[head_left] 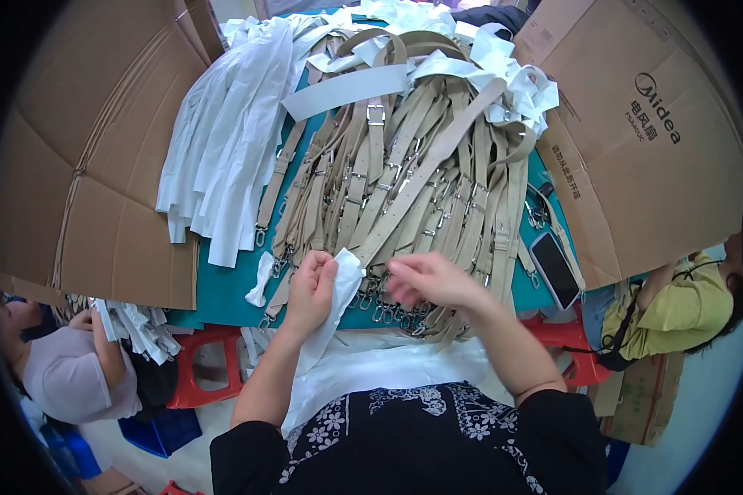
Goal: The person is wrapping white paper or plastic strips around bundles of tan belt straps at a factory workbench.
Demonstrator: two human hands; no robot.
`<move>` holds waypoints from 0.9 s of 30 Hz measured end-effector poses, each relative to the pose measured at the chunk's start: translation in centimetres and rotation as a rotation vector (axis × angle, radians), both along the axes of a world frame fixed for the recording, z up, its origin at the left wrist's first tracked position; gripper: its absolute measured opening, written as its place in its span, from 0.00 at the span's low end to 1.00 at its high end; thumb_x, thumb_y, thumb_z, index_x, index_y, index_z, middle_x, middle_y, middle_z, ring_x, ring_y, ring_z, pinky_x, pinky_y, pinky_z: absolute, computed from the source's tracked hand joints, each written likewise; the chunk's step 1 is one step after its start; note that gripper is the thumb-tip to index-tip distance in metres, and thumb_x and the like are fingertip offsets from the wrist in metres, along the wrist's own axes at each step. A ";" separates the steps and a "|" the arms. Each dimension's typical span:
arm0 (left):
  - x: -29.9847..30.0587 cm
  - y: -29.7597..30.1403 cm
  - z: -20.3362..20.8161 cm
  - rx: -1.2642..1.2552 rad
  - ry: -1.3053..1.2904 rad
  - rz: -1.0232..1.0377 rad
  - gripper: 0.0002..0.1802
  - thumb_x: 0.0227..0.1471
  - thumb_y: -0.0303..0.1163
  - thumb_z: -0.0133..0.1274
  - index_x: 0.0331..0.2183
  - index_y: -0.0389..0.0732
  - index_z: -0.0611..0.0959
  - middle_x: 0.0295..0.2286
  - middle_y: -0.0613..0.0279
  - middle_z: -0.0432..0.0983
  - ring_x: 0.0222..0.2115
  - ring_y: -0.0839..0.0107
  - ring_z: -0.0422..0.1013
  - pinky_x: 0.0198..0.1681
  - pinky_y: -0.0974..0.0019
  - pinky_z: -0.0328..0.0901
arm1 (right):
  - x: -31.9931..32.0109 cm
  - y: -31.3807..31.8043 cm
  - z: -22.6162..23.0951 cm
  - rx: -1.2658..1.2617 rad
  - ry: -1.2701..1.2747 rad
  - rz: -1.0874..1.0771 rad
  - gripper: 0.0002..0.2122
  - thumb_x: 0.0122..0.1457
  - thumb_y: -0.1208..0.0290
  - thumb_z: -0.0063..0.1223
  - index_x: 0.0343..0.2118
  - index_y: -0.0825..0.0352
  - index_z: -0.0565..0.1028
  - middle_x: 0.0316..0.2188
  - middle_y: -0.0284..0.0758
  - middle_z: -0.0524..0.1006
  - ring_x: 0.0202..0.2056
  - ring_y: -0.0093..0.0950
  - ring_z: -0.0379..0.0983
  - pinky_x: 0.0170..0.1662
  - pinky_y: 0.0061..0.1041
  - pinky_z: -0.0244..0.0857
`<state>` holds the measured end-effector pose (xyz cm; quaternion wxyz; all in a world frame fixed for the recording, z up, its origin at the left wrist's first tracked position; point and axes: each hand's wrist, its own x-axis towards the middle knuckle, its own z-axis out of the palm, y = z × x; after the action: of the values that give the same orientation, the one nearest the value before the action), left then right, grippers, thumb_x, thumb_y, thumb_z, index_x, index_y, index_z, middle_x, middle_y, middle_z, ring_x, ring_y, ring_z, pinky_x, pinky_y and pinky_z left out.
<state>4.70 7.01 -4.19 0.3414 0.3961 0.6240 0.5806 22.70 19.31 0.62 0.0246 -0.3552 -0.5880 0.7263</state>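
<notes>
Two bare hands were at the near edge of the strap pile (pixel 421 177), a heap of beige straps with silver buckles on a teal bench (pixel 231 285). Left hand (pixel 309 295): thumb and fingers pinching a white wrapper (pixel 343 290), which hung over the pile's near edge toward the person. Right hand (pixel 436 280): just beyond the pile's near edge, right of the left hand, fingers curled and motion-blurred; couldn't tell whether they pinched anything. One long beige strap (pixel 437 157) lay diagonally over the pile, lower end just beside the wrapper; couldn't tell if it went inside. Metal clips (pixel 388 312) dangled along the pile's near edge.

Left of the pile: stacked white sleeves (pixel 231 140), a crumpled white scrap (pixel 261 279), nearer the person, and a cardboard box (pixel 132 157) farther out. Right of the pile: a black-screened phone (pixel 556 270), keys (pixel 536 214) beyond it, another cardboard box (pixel 636 157). White material (pixel 524 91) bunched at the pile's far right. Seated people flanked the pile: pale top (pixel 78 375) left, yellow top (pixel 685 301) right.
</notes>
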 end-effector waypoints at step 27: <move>-2.7 -4.0 3.0 -0.070 -0.073 0.061 0.05 0.52 0.28 0.47 0.27 0.37 0.72 0.18 0.73 0.69 0.17 0.88 0.59 0.20 0.82 0.53 | -8.0 -0.5 1.0 -0.191 0.270 -0.180 0.15 0.55 0.58 0.47 0.39 0.64 0.72 0.28 0.26 0.71 0.26 0.16 0.65 0.26 0.17 0.61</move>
<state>1.98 3.04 -1.23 0.3598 0.3431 0.6429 0.5826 14.67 18.84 1.58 0.1340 -0.3063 -0.4735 0.8149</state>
